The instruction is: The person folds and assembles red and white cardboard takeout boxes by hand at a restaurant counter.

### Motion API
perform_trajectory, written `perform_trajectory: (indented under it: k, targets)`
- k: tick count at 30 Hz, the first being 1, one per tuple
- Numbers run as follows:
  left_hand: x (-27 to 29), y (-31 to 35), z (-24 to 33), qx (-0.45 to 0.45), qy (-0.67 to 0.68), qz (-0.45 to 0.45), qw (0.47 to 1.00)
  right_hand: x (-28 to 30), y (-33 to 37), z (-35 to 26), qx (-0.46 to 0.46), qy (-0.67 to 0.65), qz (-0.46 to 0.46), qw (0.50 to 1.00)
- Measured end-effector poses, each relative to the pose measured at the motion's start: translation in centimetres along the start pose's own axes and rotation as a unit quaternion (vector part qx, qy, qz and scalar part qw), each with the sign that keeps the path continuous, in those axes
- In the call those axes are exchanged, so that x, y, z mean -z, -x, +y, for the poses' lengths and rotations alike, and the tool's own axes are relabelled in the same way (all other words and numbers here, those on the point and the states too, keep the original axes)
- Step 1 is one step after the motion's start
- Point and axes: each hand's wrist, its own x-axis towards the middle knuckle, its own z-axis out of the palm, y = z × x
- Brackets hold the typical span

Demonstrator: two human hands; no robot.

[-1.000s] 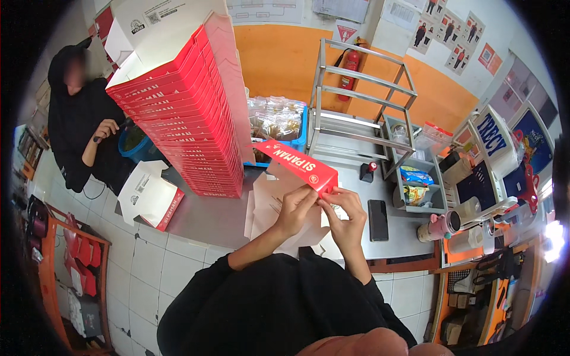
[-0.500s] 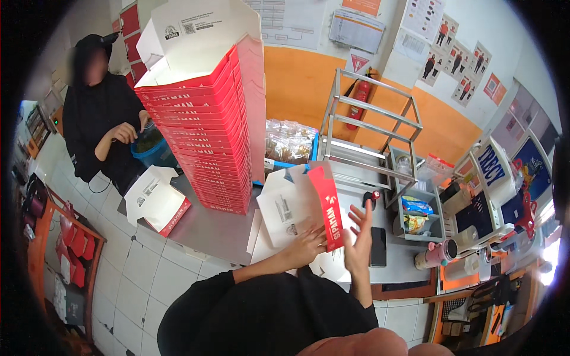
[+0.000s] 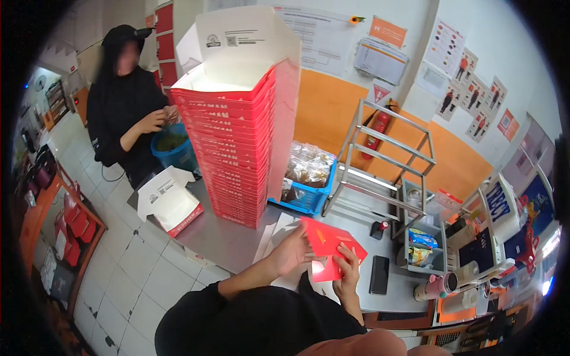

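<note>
A partly folded red and white cardboard food box (image 3: 333,236) is held above the near side of the metal table, its red outer face turned up. My left hand (image 3: 290,255) grips its left side, some fingertips hidden behind the cardboard. At the right side, my right hand (image 3: 347,272) has its fingers bent over the red panel. Flat white cardboard (image 3: 286,228) lies beneath and behind my hands. Just beyond stands a tall stack of nested red boxes (image 3: 231,154), the top one with its white lid raised.
Left of the stack sits an open box (image 3: 169,200). A blue crate (image 3: 309,193) of bagged food and a metal rack (image 3: 383,157) stand behind. Right are a black phone (image 3: 379,275), a grey bin (image 3: 423,246) and a pink tumbler (image 3: 436,287). A co-worker (image 3: 127,101) handles a blue bucket (image 3: 175,148).
The box in my hands has turned over, from its white inside to its red outside. My right hand, spread beside it before, has closed on its edge. The whole view has shifted.
</note>
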Motion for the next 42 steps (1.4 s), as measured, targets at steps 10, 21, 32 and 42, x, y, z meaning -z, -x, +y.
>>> perform_trajectory:
  k: [10,21,32,42]
  targets:
    - [-1.1,-0.3,-3.1,-0.114,-0.106,0.083,0.984,-3.4,-3.6,-4.4,-0.227,-0.277,0.280,0.891]
    - [-0.6,0.9,-1.7,-0.124,-0.116,-0.028,0.985,-0.7,-3.5,-3.1,0.133,0.041,0.034,0.990]
    - [-0.6,-0.7,-3.8,-0.108,-0.140,-0.042,0.983,-3.0,-2.9,-0.8,0.029,0.146,0.076,0.986]
    - [0.2,-4.8,-9.3,-0.216,-0.556,-0.123,0.793,3.2,-4.7,-5.6,0.002,0.146,0.149,0.978]
